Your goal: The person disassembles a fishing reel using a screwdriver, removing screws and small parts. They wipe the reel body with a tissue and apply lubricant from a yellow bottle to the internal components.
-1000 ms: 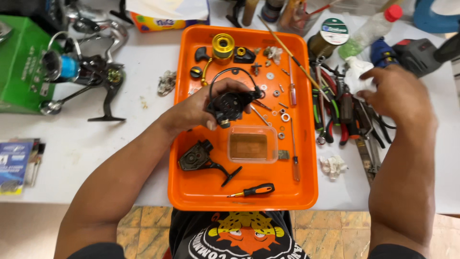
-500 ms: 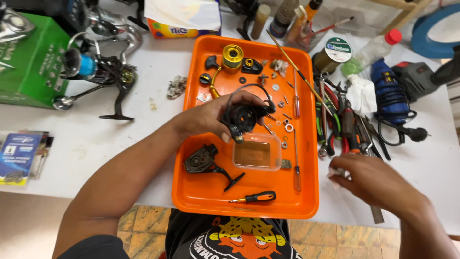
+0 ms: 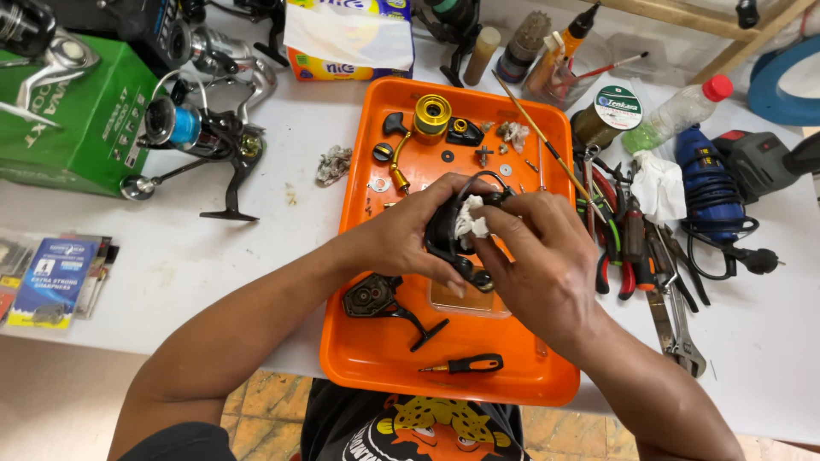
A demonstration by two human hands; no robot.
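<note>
Hands (image 3: pixel 478 243) hold black reel part (image 3: pixel 444 230) over orange tray (image 3: pixel 359 358) of parts.

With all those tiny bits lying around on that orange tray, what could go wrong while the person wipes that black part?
1. The loose washers and screws lie close to both hands on the orange plastic tray; a nudge could scatter them.
2. The white tissue wad in the right hand might shed fibres into the black reel part held by the left hand.
3. The clear plastic dish sits directly beneath and could be knocked.
</note>
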